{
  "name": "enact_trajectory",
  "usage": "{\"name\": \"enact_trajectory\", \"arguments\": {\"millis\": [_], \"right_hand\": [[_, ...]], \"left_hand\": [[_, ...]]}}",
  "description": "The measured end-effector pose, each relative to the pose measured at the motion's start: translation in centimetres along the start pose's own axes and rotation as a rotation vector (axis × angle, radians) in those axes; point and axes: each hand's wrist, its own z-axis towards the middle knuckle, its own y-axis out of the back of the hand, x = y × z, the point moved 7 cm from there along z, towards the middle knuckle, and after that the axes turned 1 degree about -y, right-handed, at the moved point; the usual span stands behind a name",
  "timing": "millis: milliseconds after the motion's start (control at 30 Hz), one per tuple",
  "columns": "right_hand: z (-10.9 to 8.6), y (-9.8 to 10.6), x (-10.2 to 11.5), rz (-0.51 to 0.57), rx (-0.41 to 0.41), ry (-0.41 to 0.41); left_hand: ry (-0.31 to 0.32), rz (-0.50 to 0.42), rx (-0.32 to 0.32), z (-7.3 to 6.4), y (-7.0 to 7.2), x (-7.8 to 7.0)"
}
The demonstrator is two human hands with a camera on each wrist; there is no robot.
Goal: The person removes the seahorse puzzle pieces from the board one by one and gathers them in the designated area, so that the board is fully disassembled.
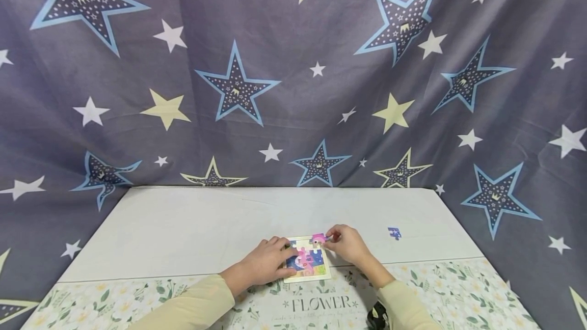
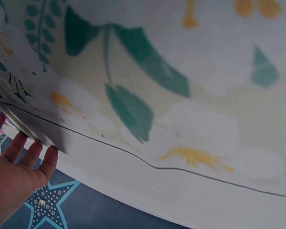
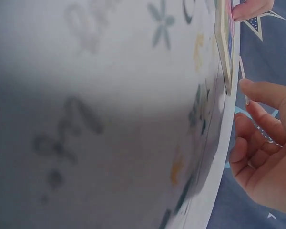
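Observation:
A small jigsaw puzzle in a pale framed tray [image 1: 308, 278] lies on the table, showing a pink figure on blue. My left hand [image 1: 264, 260] rests on its left side, fingers spread over the edge and picture; in the left wrist view the fingertips [image 2: 51, 151] meet the tray's side. Between thumb and forefinger my right hand [image 1: 349, 245] pinches a pink puzzle piece [image 1: 318, 239] over the tray's upper right corner. In the right wrist view that piece [image 3: 243, 71] appears edge-on, tilted, the other fingers curled below it.
A loose blue puzzle piece [image 1: 394, 233] lies on the white tabletop to the right. A flower-printed cover [image 1: 174, 294] spans the table's near part. A dark object [image 1: 377, 315] sits by the right wrist. Behind the table hangs a star-patterned curtain [image 1: 284, 95].

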Motion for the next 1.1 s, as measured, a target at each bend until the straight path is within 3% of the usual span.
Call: {"name": "enact_trajectory", "arguments": {"millis": [1100], "right_hand": [[-0.9,3.1,-4.1,0.007,-0.06,-0.092]], "left_hand": [[0.01,-0.001,-0.001,0.0,0.0,0.0]]}}
